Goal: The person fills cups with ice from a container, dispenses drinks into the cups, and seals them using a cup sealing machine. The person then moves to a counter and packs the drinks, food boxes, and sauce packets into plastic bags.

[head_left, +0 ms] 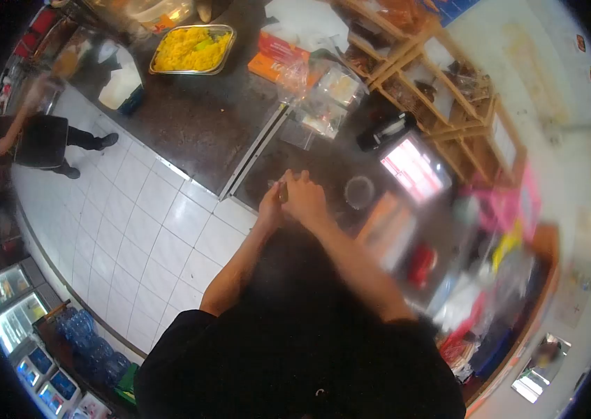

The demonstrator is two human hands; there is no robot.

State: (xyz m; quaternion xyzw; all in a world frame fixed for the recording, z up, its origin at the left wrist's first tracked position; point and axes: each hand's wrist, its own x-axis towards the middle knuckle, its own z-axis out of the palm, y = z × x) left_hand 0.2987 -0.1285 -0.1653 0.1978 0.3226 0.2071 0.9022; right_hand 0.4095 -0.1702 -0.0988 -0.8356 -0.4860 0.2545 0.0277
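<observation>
My left hand (pixel 270 207) and my right hand (pixel 305 198) meet in front of my body, at the near edge of the dark counter (pixel 267 167). Fingers of both are bent and pressed close together around something small that I cannot make out. Just right of my right hand, a round clear lid or container (pixel 359 192) rests on the counter. Clear plastic packs (pixel 327 105) lie ahead of my hands, beside a red and orange box (pixel 278 59).
A foil tray of yellow rice (pixel 193 50) stands on the far counter. A lit tablet screen (pixel 416 167) and a wooden shelf rack (pixel 442 98) are at the right. Another person (pixel 33 140) stands on the tiled floor (pixel 128 230) at the left.
</observation>
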